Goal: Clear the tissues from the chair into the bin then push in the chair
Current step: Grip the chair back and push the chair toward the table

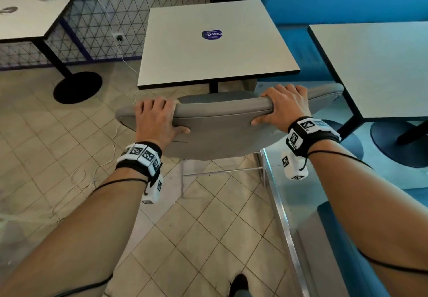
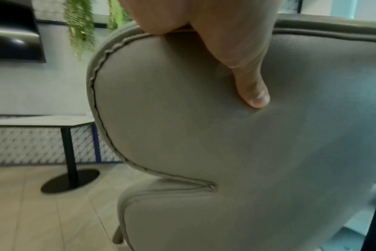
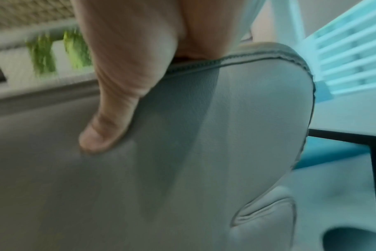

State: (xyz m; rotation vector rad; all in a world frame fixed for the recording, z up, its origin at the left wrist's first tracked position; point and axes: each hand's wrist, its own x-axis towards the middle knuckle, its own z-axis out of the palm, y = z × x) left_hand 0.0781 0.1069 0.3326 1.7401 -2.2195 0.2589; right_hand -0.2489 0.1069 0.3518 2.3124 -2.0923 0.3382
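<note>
A grey padded chair point(image 1: 220, 130) stands in front of me, its backrest close to the near edge of a white square table point(image 1: 215, 49). My left hand point(image 1: 155, 120) grips the left end of the backrest top, fingers over the far side and thumb on the near face. My right hand point(image 1: 283, 107) grips the right end the same way. The left wrist view shows the left thumb pressed into the grey backrest point(image 2: 204, 135); the right wrist view shows the right thumb on the backrest point(image 3: 182, 152). The seat is hidden behind the backrest. No tissues or bin are in view.
A second white table point(image 1: 375, 69) stands to the right over a blue bench point(image 1: 301, 46). Another table point(image 1: 30, 16) on a black pedestal base point(image 1: 77, 87) stands at the left. A white cable point(image 1: 111, 139) trails across the tiled floor. A metal rail point(image 1: 280, 208) runs along my right.
</note>
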